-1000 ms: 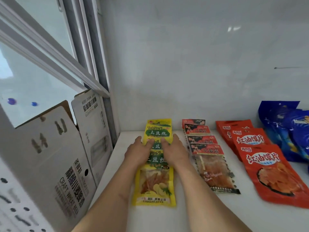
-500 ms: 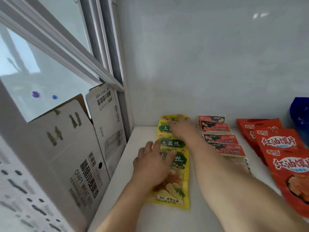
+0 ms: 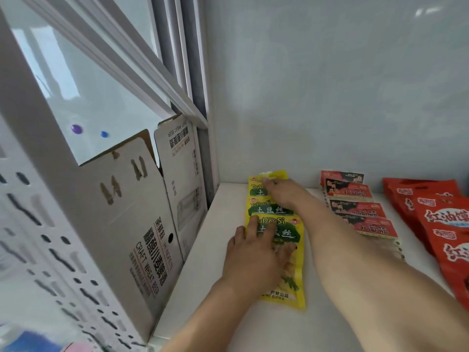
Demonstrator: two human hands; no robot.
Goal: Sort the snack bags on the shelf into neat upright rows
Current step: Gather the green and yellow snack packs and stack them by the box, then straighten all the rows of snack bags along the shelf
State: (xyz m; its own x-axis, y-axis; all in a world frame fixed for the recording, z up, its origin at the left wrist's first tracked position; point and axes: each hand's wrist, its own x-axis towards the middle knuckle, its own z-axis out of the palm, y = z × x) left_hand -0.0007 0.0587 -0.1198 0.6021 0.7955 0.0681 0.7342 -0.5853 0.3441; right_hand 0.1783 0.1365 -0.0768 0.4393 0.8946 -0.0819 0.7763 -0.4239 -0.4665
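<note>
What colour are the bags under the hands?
Yellow bags with green labels, in the head view.

At the left I see a white cardboard box [image 3: 142, 224] printed with "CRAFT WHEAT BEER", its flaps standing open against a window frame [image 3: 121, 59]. A perforated white panel [image 3: 30, 250] fills my near-left corner. A pale wall [image 3: 330, 85] rises behind.

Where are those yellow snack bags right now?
In the head view, the yellow snack bags lie overlapped at the shelf's left end, beside the cardboard box.
</note>
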